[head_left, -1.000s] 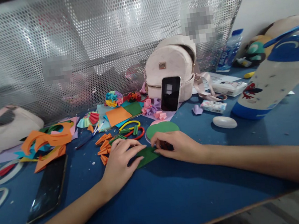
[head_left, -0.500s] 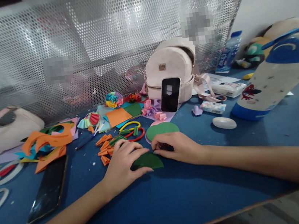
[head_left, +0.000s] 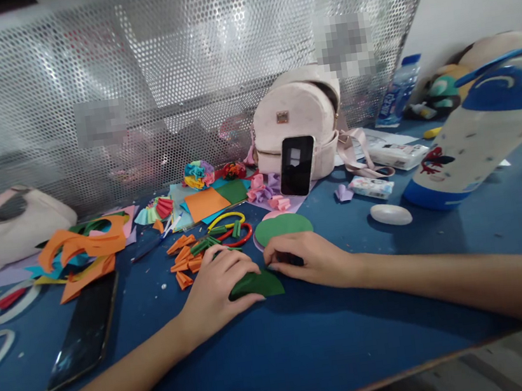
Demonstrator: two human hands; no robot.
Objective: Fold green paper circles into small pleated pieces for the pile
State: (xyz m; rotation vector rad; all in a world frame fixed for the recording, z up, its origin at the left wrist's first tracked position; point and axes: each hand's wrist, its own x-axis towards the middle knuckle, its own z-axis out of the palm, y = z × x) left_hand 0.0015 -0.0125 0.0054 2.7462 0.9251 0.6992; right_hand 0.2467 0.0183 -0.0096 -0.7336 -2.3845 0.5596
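Note:
A dark green paper piece [head_left: 258,284], folded to a half-round shape, lies on the blue table between my hands. My left hand [head_left: 221,281] arches over its left part, fingers along the top and thumb at the lower edge, holding it to the table. At the paper's upper right edge, my right hand [head_left: 305,260] has its fingertips pinched together. Just behind the right hand lies a stack of round paper with a lighter green circle [head_left: 284,226] on top. Folded orange paper pieces [head_left: 183,257] and green ones [head_left: 203,245] sit beyond my left hand, near scissors with yellow and red handles [head_left: 245,233].
A black phone [head_left: 83,328], orange paper scraps [head_left: 84,241] and tape rolls [head_left: 2,345] lie left. Behind stand a white backpack [head_left: 293,111] and a propped phone [head_left: 296,166]. A white oval object [head_left: 391,214] and a large water bottle [head_left: 470,142] are right.
The fingers of my left hand have drawn slightly down and closer over the green paper, which has shifted very slightly. My right hand stays almost in place.

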